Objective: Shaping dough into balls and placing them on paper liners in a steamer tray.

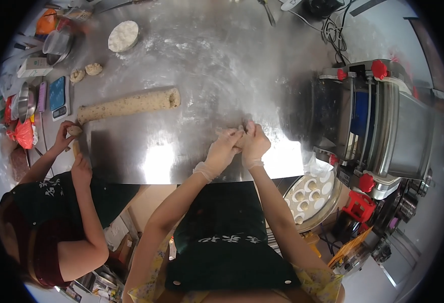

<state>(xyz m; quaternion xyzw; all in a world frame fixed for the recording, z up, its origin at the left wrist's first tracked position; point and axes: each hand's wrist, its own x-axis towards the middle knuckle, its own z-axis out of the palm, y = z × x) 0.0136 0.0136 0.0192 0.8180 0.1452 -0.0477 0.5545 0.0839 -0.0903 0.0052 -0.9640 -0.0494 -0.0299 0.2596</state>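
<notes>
My left hand (223,150) and my right hand (255,145), both in clear plastic gloves, come together over the near part of the steel table (201,65). Their fingers are closed around a small piece of pale dough (240,142), mostly hidden between them. Left of my hands lies a long, thick roll of speckled dough (131,104). At its left end a co-worker's one hand (66,132) holds a small dough piece (74,131), while the other hand (82,169) grips a tan, flat-looking tool (76,148).
Two dough lumps (93,69) and a bowl of white flour (123,36) stand farther back. A blue-topped scale (59,96) sits at the left. Below the table's right edge is a round tray (328,206) with several dough pieces on white papers. A roller machine (383,121) stands right.
</notes>
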